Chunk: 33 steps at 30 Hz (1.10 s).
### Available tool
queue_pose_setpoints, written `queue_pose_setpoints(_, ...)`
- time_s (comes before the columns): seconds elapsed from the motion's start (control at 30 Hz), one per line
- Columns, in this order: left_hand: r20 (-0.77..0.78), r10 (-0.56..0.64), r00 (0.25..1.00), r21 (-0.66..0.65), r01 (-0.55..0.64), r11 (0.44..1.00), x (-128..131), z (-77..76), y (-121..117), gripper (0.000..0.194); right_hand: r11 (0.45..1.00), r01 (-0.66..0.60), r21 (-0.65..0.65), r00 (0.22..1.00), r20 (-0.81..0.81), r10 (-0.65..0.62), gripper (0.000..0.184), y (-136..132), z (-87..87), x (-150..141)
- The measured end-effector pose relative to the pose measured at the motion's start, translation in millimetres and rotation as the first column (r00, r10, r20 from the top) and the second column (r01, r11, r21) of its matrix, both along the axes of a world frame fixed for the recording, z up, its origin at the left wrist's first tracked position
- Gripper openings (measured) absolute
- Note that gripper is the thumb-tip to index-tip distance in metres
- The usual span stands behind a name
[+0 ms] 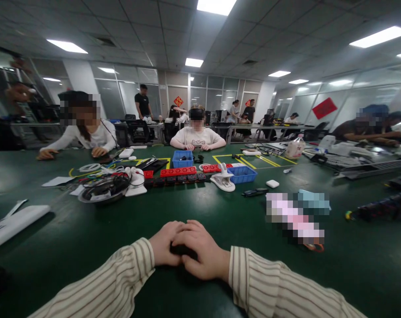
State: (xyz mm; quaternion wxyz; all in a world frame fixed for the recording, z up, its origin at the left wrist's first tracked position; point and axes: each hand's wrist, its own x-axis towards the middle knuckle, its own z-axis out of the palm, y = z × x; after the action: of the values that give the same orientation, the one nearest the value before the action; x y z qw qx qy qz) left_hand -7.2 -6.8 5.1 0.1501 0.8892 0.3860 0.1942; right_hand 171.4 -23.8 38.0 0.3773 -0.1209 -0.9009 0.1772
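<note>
My left hand [165,243] and my right hand [202,249] meet just above the green table, in the lower middle of the head view. Both are closed, with curled fingers, and the right fingers overlap the left ones. In the gap between the palms is a dark patch; whether it is a small black object or only shadow I cannot make out. Striped cuffs cover both wrists. Nearest beyond the hands lie a white clip-on stand [223,179] and a black pen-like tool [255,192].
Across the green table [174,205] are a metal bowl of cables [104,194], red power strips [177,171], and blue bins [183,159]. A pink pouch [295,216] lies to the right, a white flat case [18,225] to the left. Co-workers sit opposite and at both sides.
</note>
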Motion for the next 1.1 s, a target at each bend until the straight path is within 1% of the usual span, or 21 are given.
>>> queue_pose_setpoints(0.07, 0.049, 0.008, 0.999, -0.001, -0.008, 1.0, 3.2, 3.2, -5.3, 0.075, 0.998, 0.059, -0.03, 0.998, -0.018, -0.06, 0.032, 0.5, 0.2, 0.5)
queue_pose_setpoints(0.1, 0.073, 0.029, 0.997, 0.005, -0.03, 1.0, 5.1, 5.2, -8.2, 0.079, 0.994, 0.104, -0.04, 0.994, -0.027, -0.105, 0.037, 1.1, -0.6, 0.6)
queue_pose_setpoints(0.17, 0.081, 0.118, 0.99, 0.028, -0.121, 0.992, 9.3, 9.3, -13.8, 0.082, 0.973, 0.221, -0.06, 0.974, -0.035, -0.224, 0.047, 2.6, -3.7, 0.6)
queue_pose_setpoints(0.2, 0.073, 0.169, 0.983, 0.048, -0.172, 0.984, 11.5, 11.0, -16.3, 0.081, 0.957, 0.283, -0.068, 0.958, -0.023, -0.285, 0.051, 3.3, -5.6, 0.4)
queue_pose_setpoints(0.27, 0.037, 0.233, 0.972, 0.081, -0.235, 0.969, 15.1, 12.8, -19.7, 0.07, 0.924, 0.377, -0.07, 0.926, 0.03, -0.376, 0.05, 4.5, -8.5, -0.1)
queue_pose_setpoints(0.37, 0.016, 0.228, 0.974, 0.054, -0.229, 0.972, 17.2, 11.6, -19.7, 0.048, 0.905, 0.425, -0.029, 0.898, 0.134, -0.418, 0.041, 5.2, -9.1, -1.1)
queue_pose_setpoints(0.43, 0.058, 0.194, 0.979, 0.016, -0.195, 0.981, 15.6, 9.6, -16.5, 0.042, 0.905, 0.425, -0.002, 0.892, 0.17, -0.418, 0.034, 4.6, -7.3, -1.5)
queue_pose_setpoints(0.5, 0.111, 0.136, 0.984, -0.013, -0.136, 0.991, 12.1, 7.4, -12.0, 0.041, 0.913, 0.407, 0.015, 0.9, 0.166, -0.403, 0.029, 3.2, -5.0, -1.4)
queue_pose_setpoints(0.57, 0.131, 0.065, 0.989, -0.025, -0.062, 0.998, 7.9, 5.0, -7.7, 0.042, 0.935, 0.352, 0.036, 0.925, 0.139, -0.354, 0.023, 1.3, -3.5, -1.2)
queue_pose_setpoints(0.63, 0.118, 0.0, 0.993, -0.027, 0.003, 1.0, 4.3, 2.1, -4.3, 0.04, 0.964, 0.255, 0.071, 0.96, 0.102, -0.261, 0.02, -0.9, -3.4, -0.8)
queue_pose_setpoints(0.7, 0.088, -0.041, 0.995, -0.031, 0.044, 0.999, 2.1, -1.1, -2.2, 0.037, 0.985, 0.127, 0.114, 0.988, 0.074, -0.136, 0.018, -2.9, -4.2, -0.5)
queue_pose_setpoints(0.77, 0.073, -0.037, 0.997, -0.04, 0.04, 0.998, 1.2, -3.6, -1.4, 0.039, 0.989, 0.015, 0.15, 0.998, 0.052, -0.023, 0.014, -4.6, -4.8, -0.1)
queue_pose_setpoints(0.83, 0.071, -0.024, 0.997, -0.036, 0.027, 0.999, 1.3, -4.4, -1.9, 0.046, 0.986, -0.036, 0.163, 0.999, 0.034, 0.031, 0.014, -5.6, -4.1, 0.3)
queue_pose_setpoints(0.9, 0.071, -0.041, 0.997, -0.021, 0.042, 0.999, 2.3, -2.8, -3.7, 0.058, 0.99, -0.019, 0.14, 1.0, 0.022, 0.016, 0.016, -5.8, -2.4, 0.8)
queue_pose_setpoints(0.97, 0.062, -0.014, 0.998, -0.013, 0.015, 1.0, 4.2, 0.6, -6.7, 0.066, 0.995, 0.044, 0.086, 0.999, 0.005, -0.045, 0.024, -4.9, -0.8, 1.1)
queue_pose_setpoints(1.07, 0.026, 0.146, 0.989, -0.03, -0.146, 0.989, 8.0, 6.5, -11.6, 0.075, 0.981, 0.194, -0.007, 0.981, -0.02, -0.195, 0.045, -1.4, -1.9, 1.2)
queue_pose_setpoints(1.1, 0.004, 0.173, 0.985, -0.036, -0.173, 0.984, 9.1, 7.9, -12.7, 0.076, 0.969, 0.244, -0.028, 0.969, -0.013, -0.245, 0.048, 0.1, -3.1, 1.1)
